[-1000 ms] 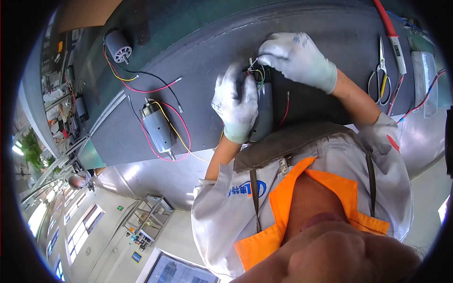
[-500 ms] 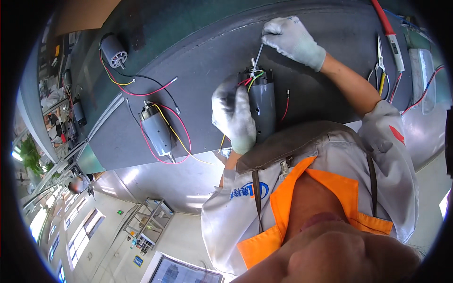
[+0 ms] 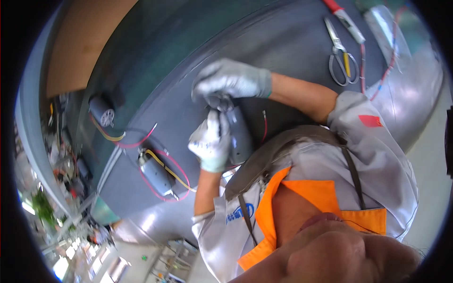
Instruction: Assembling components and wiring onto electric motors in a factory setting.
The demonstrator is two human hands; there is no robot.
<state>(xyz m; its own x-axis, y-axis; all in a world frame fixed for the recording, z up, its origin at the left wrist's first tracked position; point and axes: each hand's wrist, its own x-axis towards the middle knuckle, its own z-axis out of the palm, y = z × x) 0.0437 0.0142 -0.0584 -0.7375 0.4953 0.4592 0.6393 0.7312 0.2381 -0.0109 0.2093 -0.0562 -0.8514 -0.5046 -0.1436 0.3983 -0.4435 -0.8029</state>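
Note:
A grey cylindrical motor (image 3: pixel 241 137) lies on the dark worktop close to my body. My left hand (image 3: pixel 211 144), in a whitish work glove, is closed against its left side, fingertips at the upper end. Over that same end curls my gloved right hand (image 3: pixel 231 78), closed, with a dark round part (image 3: pixel 219 101) just beneath its fingers. Blur and the gloves hide what the right fingers hold, and also the wires there. A short red lead (image 3: pixel 265 126) lies right of the motor.
To the left lie a second grey motor (image 3: pixel 157 175) with red and yellow leads and, farther off, a third motor (image 3: pixel 102 111). Scissors (image 3: pixel 338 51), a red-and-white handled tool (image 3: pixel 348 23) and a clear tray (image 3: pixel 383 29) are at the right. Brown cardboard (image 3: pixel 82 45) stands far left.
My right hand has come down and left from beyond the motor onto its upper end; the thin pale strip it held no longer shows. My left hand has turned, and the view has shifted.

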